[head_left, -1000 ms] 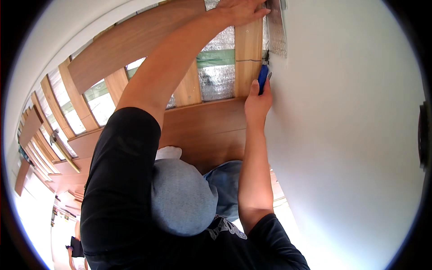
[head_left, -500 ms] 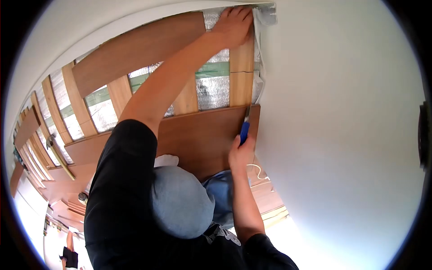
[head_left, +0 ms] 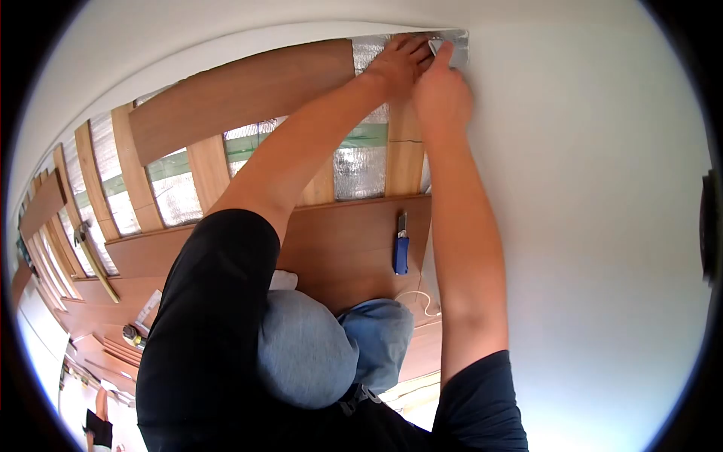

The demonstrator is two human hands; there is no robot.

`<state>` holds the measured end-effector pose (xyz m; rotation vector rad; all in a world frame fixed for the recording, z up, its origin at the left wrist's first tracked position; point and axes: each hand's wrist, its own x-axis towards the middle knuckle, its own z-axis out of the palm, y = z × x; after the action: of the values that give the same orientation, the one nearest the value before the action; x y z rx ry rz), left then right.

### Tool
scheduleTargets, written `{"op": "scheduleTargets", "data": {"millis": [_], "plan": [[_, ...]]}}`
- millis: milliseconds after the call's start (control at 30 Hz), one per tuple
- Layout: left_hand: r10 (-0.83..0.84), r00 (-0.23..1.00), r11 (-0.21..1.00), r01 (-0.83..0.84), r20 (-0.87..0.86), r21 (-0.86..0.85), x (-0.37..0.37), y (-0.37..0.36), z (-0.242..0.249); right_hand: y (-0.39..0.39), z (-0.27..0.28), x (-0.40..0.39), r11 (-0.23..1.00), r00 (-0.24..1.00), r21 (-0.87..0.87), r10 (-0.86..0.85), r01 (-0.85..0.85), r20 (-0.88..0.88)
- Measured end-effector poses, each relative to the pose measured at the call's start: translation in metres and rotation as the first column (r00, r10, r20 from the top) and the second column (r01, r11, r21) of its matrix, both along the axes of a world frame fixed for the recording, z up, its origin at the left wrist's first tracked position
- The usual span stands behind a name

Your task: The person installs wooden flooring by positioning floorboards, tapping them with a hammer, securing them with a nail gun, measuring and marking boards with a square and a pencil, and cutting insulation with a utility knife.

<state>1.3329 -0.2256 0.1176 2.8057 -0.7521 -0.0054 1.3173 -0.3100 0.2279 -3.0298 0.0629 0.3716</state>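
In the far corner, my left hand (head_left: 399, 66) lies with fingers spread across the end of a wooden batten (head_left: 404, 143). My right hand (head_left: 443, 90) is beside it, curled at the edge of the silver foil underlay (head_left: 458, 47) where floor meets wall. Its index finger points forward; the thumb and other fingers are mostly hidden. A blue-handled utility knife (head_left: 401, 255) with its blade out rests on the brown floorboard (head_left: 339, 233), apart from both hands.
A loose brown plank (head_left: 241, 90) lies across the battens at the back. To the left are a hammer (head_left: 94, 260) and a power tool (head_left: 133, 336). The white wall (head_left: 587, 188) rises on the right. Another person's arm (head_left: 100, 407) shows at lower left.
My right hand has let go of the utility knife, leaving it on the floorboard, and has moved forward to the corner beside my left hand. My left hand stays near the batten's end.
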Motion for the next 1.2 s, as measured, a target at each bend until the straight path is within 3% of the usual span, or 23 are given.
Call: {"op": "scheduleTargets", "data": {"millis": [33,67,133,467,533,700,767,1000,1067,1133,1200], "plan": [[-0.006,1.0,0.997,0.007,-0.012,0.072,0.0,0.001,0.002,0.0,-0.001,0.013,0.998,0.991,-0.053,-0.052,0.046,-0.124],[-0.003,1.0,0.997,0.004,-0.017,0.073,0.0,0.0,0.0,-0.006,-0.01,0.018,0.998,0.991,-0.052,-0.048,0.042,-0.128],[0.041,0.998,0.999,-0.041,-0.052,-0.014,0.004,-0.005,-0.008,-0.019,-0.031,0.023,0.996,0.998,-0.084,0.029,-0.025,0.056],[0.099,0.995,0.986,-0.097,0.007,-0.135,0.005,-0.009,-0.016,-0.023,-0.01,0.017,0.995,0.998,-0.09,-0.04,0.045,0.058],[0.109,0.994,0.976,-0.107,-0.003,-0.191,0.003,-0.008,-0.015,-0.02,-0.003,0.02,0.997,0.985,-0.077,0.01,0.003,0.171],[0.128,0.991,0.951,-0.109,0.046,-0.29,0.004,-0.007,-0.018,-0.026,-0.002,0.025,0.99,0.985,-0.137,0.064,-0.042,0.16],[0.126,0.989,0.966,-0.105,0.079,-0.238,0.001,-0.005,-0.019,-0.026,0.003,0.021,0.984,0.977,-0.154,0.114,-0.086,0.181],[0.083,0.995,0.993,-0.079,0.051,-0.083,0.002,-0.003,-0.011,-0.031,0.013,-0.017,0.998,0.97,-0.067,0.035,-0.019,0.241],[0.081,0.996,0.993,-0.076,0.044,-0.093,0.002,-0.002,-0.012,-0.037,0.005,-0.026,0.998,0.968,-0.05,-0.013,0.026,0.249],[0.074,0.997,0.992,-0.07,0.038,-0.104,0.001,-0.003,-0.013,-0.049,-0.008,-0.03,0.993,0.923,0.045,0.086,-0.111,0.375],[0.08,0.996,0.981,-0.073,0.034,-0.179,0.001,-0.003,-0.015,-0.042,0.012,-0.035,0.99,0.916,0.12,0.021,-0.075,0.401]]}}
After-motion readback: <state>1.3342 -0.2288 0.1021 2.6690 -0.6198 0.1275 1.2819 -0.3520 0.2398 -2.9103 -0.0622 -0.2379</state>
